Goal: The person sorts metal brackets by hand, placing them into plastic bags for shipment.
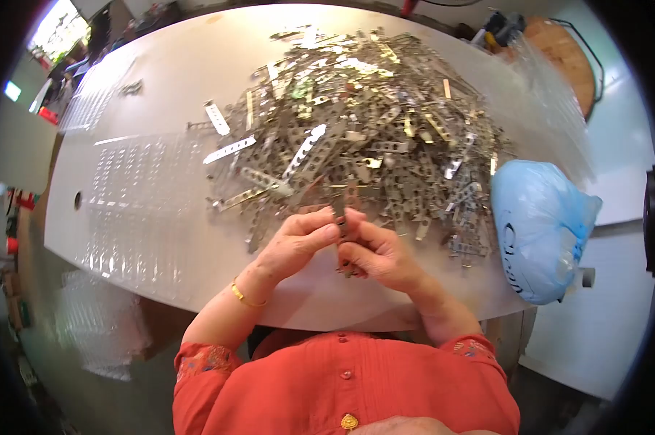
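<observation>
My left hand [302,238] is closed, thumb and fingertips pinching the upper part of a small perforated metal strip [341,223]. Wrapped round the lower part of the same strip are the fingers of my right hand [382,255], which hide much of it. Both hands meet near the table's front edge, just in front of a large heap of perforated metal strips [371,130]. Some strips in the heap are shiny, others dull grey or brassy. A bright strip [304,152] lies tilted on the heap's near left side.
Clear plastic trays with ridges [139,210] lie on the left of the white table [269,297]. A tied blue plastic bag [534,225] sits at the right edge. Clear plastic sheeting [552,101] lies at the back right. A few small pieces [131,88] rest at the far left.
</observation>
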